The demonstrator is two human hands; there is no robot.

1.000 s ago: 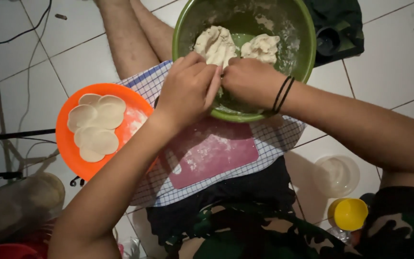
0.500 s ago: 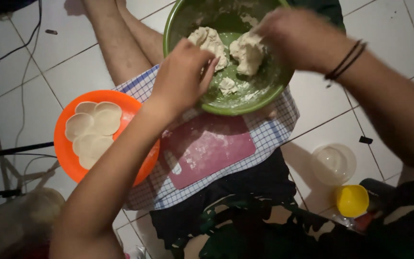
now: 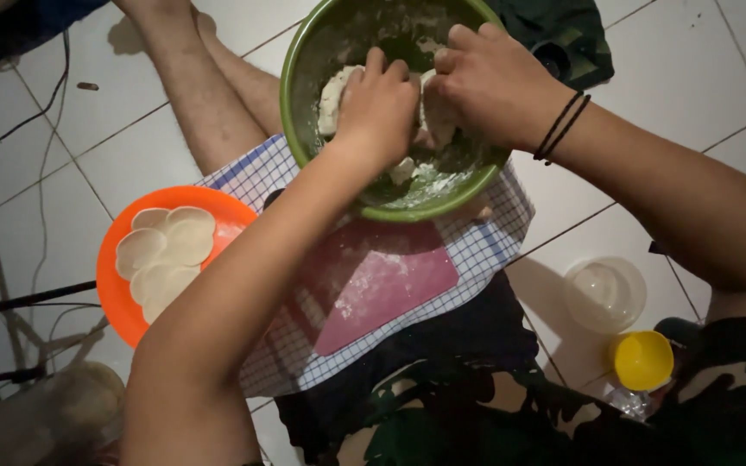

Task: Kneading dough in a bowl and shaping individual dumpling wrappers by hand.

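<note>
nearest to me, below the green bowl (image 3: 304, 129), i see a dark pink cutting mat (image 3: 382, 289) lying on a blue-checked cloth (image 3: 485, 242) across the lap. off to the lower right of the bowl, on the white tile floor (image 3: 88, 155), sit a small yellow cup (image 3: 643, 360) and, just above it, a clear round lid (image 3: 604, 293). to the lower left of the bowl an orange plate (image 3: 114, 293) carries flat pale dough rounds (image 3: 161, 255). the bowl's near rim overlaps the cloth. inside the bowl my left hand (image 3: 379, 108) is curled down onto the lump of white dough (image 3: 334, 99), fingers bent over it, and my right hand (image 3: 485, 82) is closed around the dough from the far right side; a black band (image 3: 563, 125) circles that wrist. the two hands touch over the dough.
</note>
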